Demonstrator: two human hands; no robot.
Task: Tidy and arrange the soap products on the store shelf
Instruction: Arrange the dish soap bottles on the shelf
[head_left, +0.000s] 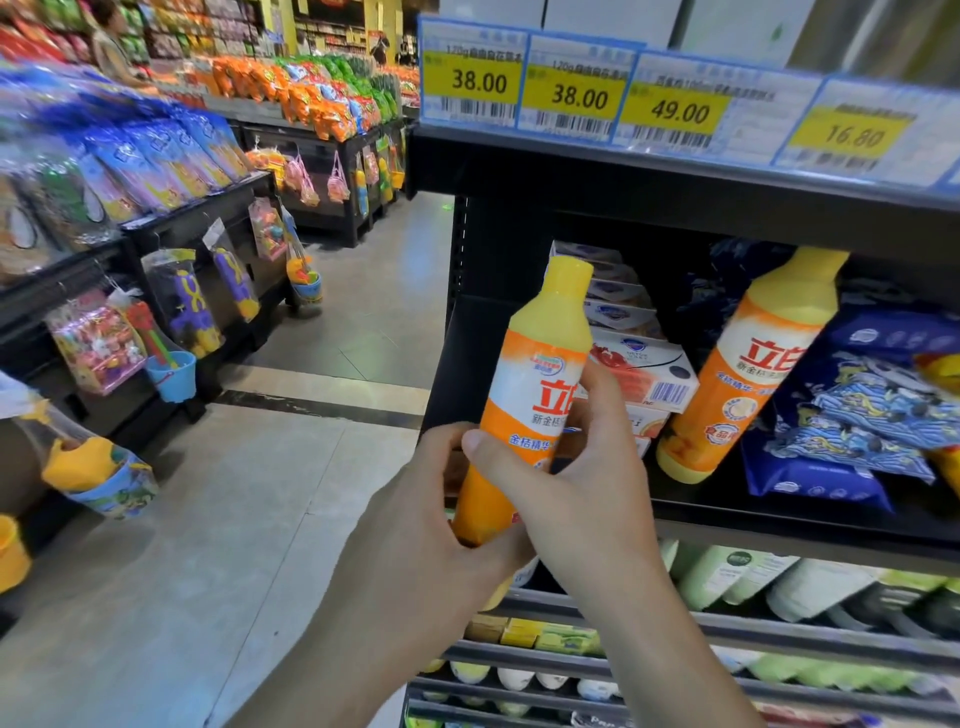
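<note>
While the left hand (431, 499) curls round the lower body of the orange bottle (524, 400), the right hand (582, 467) grasps it just above, thumb across the label and fingers behind. The bottle is held in the air in front of the shelf's left end, its long axis near upright, yellow cap leaning slightly right toward the shelf (779, 514). Both hands are on it, so neither is nearer; the open spot seems to lie rightward and inward. Further right on the shelf, stacked soap boxes (644, 369) sit at the back; a second orange bottle (743, 374) leans against blue packets (857, 415). Price tags (571, 93) line the shelf edge above.
</note>
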